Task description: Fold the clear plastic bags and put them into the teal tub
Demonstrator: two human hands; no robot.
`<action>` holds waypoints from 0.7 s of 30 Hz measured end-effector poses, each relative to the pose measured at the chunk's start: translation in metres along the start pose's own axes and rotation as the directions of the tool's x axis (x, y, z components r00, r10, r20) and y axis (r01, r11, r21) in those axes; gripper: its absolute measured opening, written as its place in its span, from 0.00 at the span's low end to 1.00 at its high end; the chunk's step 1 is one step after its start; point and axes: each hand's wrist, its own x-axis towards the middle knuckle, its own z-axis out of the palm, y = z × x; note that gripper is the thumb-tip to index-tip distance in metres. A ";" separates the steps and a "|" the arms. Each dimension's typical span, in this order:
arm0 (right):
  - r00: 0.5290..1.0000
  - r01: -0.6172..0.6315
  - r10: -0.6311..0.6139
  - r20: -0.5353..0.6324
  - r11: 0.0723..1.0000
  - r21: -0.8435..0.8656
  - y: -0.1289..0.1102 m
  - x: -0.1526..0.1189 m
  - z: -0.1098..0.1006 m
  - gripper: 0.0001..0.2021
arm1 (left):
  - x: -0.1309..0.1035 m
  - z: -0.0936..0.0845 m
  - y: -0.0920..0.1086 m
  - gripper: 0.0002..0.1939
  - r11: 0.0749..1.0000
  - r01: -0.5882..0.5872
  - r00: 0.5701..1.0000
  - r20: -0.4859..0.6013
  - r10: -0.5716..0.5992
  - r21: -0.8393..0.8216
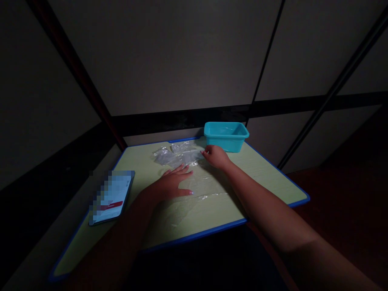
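A clear plastic bag (209, 184) lies spread on the pale yellow tabletop, its far part crumpled. My left hand (174, 182) rests on the bag with its fingers spread. At the bag's far right, my right hand (216, 156) has its fingers pinched together on the edge of the plastic, just in front of the turquoise basket. More crumpled clear plastic (163, 155) lies beyond my left hand; whether it is part of the same bag I cannot tell.
The turquoise plastic basket (227, 143) stands at the table's back right. A tablet (113, 196) with a lit, partly blurred screen lies at the left. The table (266, 178) has a blue rim, and wall panels (182, 56) rise behind it.
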 end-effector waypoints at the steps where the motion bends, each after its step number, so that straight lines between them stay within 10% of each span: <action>1: 1.000 0.001 -0.001 0.009 1.000 0.010 0.000 0.000 0.000 0.15 | 0.000 0.001 0.000 0.37 1.000 -0.008 1.000 0.006 0.008 0.000; 21: 0.954 0.179 -0.155 0.257 0.981 -0.075 -0.005 -0.005 0.008 0.18 | 0.002 0.007 -0.005 0.42 0.999 -0.031 0.997 0.073 0.032 -0.006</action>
